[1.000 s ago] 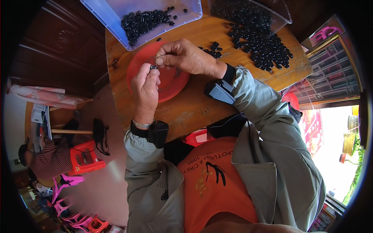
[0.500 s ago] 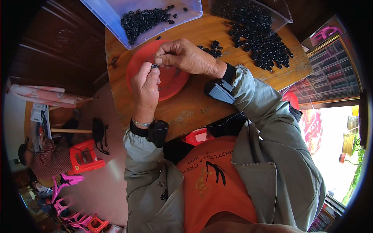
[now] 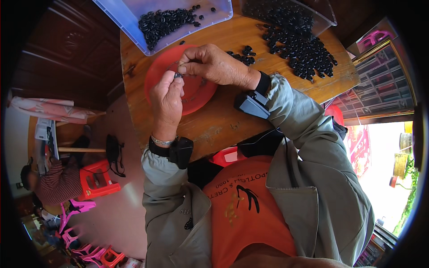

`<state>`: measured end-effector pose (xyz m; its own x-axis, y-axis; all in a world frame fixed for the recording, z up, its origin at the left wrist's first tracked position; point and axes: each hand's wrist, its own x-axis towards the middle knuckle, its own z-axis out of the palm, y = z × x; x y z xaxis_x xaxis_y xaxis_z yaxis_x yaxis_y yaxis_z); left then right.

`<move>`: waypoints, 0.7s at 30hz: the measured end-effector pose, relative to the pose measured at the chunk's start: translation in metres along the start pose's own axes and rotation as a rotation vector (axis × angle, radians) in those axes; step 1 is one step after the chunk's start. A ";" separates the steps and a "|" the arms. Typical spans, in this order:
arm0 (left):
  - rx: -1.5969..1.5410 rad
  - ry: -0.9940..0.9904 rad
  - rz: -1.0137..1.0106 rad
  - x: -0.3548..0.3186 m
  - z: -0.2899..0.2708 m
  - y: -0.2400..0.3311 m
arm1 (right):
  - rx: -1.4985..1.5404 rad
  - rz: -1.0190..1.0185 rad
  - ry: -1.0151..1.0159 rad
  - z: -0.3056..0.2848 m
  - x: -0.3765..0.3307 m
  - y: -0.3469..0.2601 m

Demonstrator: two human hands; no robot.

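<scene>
My left hand (image 3: 166, 102) and my right hand (image 3: 215, 66) meet over a red plate (image 3: 201, 94) on a wooden table (image 3: 223, 125). Both pinch one small black part (image 3: 178, 75) between their fingertips. Whether it is one piece or two pressed together, I cannot tell. A heap of small black ring-like parts (image 3: 298, 41) lies on the table to the right of my right hand. A few more black parts (image 3: 243, 53) lie just beyond my right wrist. Each wrist carries a dark strapped device.
A clear plastic bin (image 3: 134, 20) with several black parts (image 3: 163, 22) stands at the table's far left. Another clear container (image 3: 324, 13) sits at the far right. Left of the table, a person sits on the floor near a red stool (image 3: 99, 178) and pink stools (image 3: 76, 210).
Both hands stay together over the red plate, with only slight finger movement on the small black part. Nothing else has moved.
</scene>
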<state>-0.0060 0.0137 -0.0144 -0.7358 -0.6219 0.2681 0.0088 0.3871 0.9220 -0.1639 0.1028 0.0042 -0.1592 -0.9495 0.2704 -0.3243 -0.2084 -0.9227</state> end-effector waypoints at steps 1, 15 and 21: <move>-0.001 -0.014 -0.006 0.000 0.000 0.000 | -0.037 -0.036 0.007 0.000 0.001 0.003; -0.104 -0.047 -0.078 -0.004 0.003 0.003 | -0.282 -0.216 0.031 0.000 0.002 0.006; -0.143 -0.034 -0.083 -0.001 0.002 0.000 | -0.267 -0.187 -0.008 -0.005 0.002 0.001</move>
<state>-0.0067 0.0161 -0.0150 -0.7602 -0.6235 0.1825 0.0416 0.2336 0.9714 -0.1694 0.1023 0.0051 -0.0663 -0.9027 0.4252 -0.5808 -0.3116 -0.7521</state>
